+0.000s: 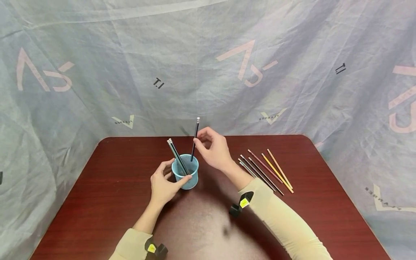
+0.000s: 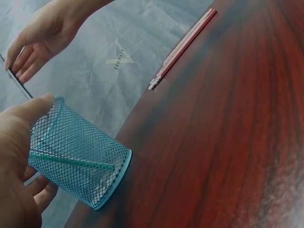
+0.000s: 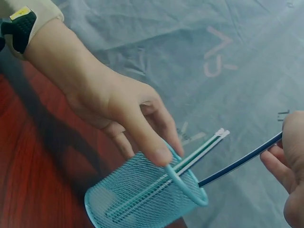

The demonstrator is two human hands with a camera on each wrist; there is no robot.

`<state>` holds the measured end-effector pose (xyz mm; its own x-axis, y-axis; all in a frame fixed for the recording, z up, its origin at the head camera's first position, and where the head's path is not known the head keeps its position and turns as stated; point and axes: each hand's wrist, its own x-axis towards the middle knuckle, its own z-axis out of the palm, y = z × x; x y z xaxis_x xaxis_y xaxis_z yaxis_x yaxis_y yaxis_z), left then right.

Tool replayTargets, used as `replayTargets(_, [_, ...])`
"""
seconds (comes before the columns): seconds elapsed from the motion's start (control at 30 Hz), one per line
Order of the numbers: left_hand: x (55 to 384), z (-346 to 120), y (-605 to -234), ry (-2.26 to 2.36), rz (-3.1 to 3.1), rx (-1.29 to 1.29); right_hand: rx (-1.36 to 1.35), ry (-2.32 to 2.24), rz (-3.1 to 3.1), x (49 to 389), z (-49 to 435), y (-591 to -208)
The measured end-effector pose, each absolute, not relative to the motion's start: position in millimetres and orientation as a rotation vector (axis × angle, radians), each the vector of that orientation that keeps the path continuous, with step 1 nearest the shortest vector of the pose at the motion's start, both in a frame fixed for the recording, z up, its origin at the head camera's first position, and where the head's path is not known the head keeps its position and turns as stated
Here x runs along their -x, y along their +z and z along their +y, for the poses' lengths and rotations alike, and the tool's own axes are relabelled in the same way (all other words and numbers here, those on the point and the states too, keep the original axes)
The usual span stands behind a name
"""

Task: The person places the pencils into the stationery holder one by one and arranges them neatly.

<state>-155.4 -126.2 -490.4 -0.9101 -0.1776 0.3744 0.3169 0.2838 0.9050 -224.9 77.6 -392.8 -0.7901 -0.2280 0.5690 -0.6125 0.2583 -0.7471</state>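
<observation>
A light blue mesh pencil cup [image 1: 190, 182] stands on the table, and my left hand [image 1: 165, 186] grips it round its left side with the thumb at the near rim. Green and dark pencils [image 3: 202, 154] lean inside it, their white-tipped ends sticking out at the upper left. My right hand [image 1: 214, 150] pinches a dark blue pencil [image 1: 196, 131] nearly upright, its pale tip up. The lower end of that pencil dips just inside the cup's far rim. In the right wrist view the right hand's fingers [image 3: 280, 166] show only partly at the edge.
To the right of the cup, several loose pencils lie side by side on the dark red table [image 1: 123, 173]: dark ones [image 1: 264, 173], a red one [image 1: 263, 164], a yellow pencil [image 1: 276, 169] and a tan one [image 1: 281, 169]. A grey printed cloth [image 1: 195, 72] hangs behind the table.
</observation>
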Motion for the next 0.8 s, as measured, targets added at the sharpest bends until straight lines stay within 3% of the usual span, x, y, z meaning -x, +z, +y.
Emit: replayTargets(0.8, [154.8, -128.3, -489.3, -1.635, -2.228, 0.151, -0.820, 1.136, -2.539, 221.9, 41.4, -428.3])
